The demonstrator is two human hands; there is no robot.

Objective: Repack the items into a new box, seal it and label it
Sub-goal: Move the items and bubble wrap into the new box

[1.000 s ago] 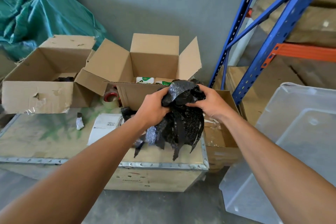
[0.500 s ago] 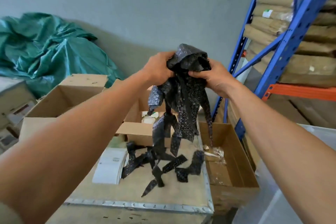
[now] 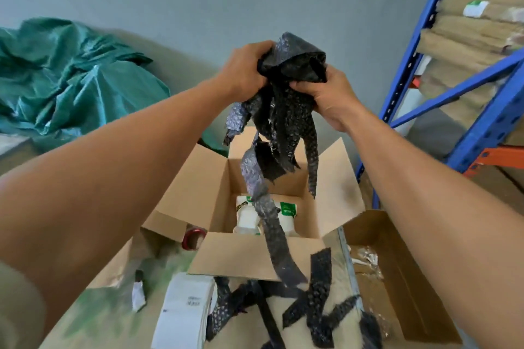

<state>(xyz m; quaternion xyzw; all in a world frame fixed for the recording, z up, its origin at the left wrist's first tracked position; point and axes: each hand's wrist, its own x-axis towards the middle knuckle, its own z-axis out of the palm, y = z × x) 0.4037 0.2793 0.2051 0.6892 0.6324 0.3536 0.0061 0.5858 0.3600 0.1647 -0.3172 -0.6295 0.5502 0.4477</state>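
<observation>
Hanging from your two fists, the bundle of black bubble-wrap strips (image 3: 286, 99) sits high in front of you, both hands closed tight around its crumpled top: your left hand (image 3: 246, 71) clamps the left side, your right hand (image 3: 326, 93) the right. Long strips trail down below your hands, the longest reaching past the front flap of the open cardboard box (image 3: 215, 195) directly beneath. Inside that box stand white bottles with green labels (image 3: 287, 215). More loose black strips (image 3: 320, 295) lie on the worktop nearer to you than the box. Below your left forearm sit a roll of white labels (image 3: 187, 314) and a red-cored tape roll (image 3: 192, 238); under your right forearm is a second open carton (image 3: 402, 278)
</observation>
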